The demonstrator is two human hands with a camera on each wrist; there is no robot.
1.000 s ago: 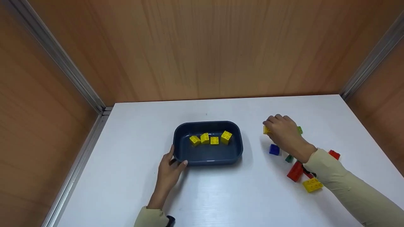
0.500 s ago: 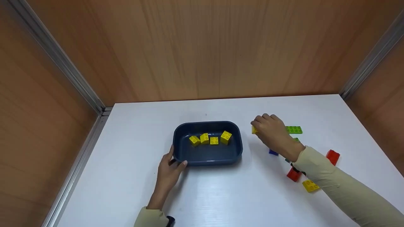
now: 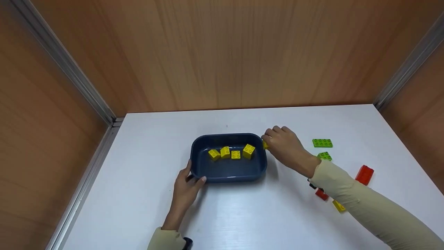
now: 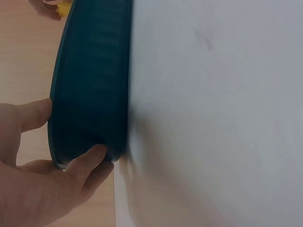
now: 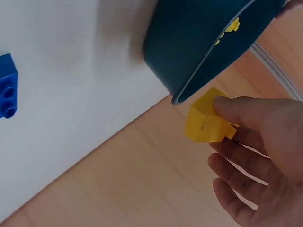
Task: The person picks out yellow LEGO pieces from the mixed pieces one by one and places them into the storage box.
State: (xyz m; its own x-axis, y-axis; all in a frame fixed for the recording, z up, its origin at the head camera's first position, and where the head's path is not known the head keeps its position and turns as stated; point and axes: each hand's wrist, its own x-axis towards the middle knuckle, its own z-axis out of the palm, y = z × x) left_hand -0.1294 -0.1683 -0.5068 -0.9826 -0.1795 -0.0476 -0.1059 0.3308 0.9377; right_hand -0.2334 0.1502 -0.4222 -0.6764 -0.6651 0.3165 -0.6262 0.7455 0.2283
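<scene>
A dark blue plastic tub (image 3: 229,179) stands mid-table with several yellow toy bricks (image 3: 236,155) in a rough row inside. My left hand (image 3: 185,189) grips its near left corner, the thumb at the rim and the fingers against the outer wall, as the left wrist view (image 4: 89,85) also shows. Just beyond the tub's right rim, my right hand (image 3: 286,149) pinches a yellow toy brick (image 5: 203,118) between thumb and fingers. In the head view, most of this brick is hidden by the hand.
Right of the tub lie two green bricks, one long (image 3: 322,143) and one shorter (image 3: 324,156). Red bricks (image 3: 365,174) and another yellow brick (image 3: 339,206) lie around the right forearm, partly covered. A blue brick (image 5: 7,87) shows in the right wrist view. Wood-grain panels surround the table.
My right hand has moved left with the yellow brick, from above the loose bricks to the tub's right rim. The left hand and the tub have stayed in place.
</scene>
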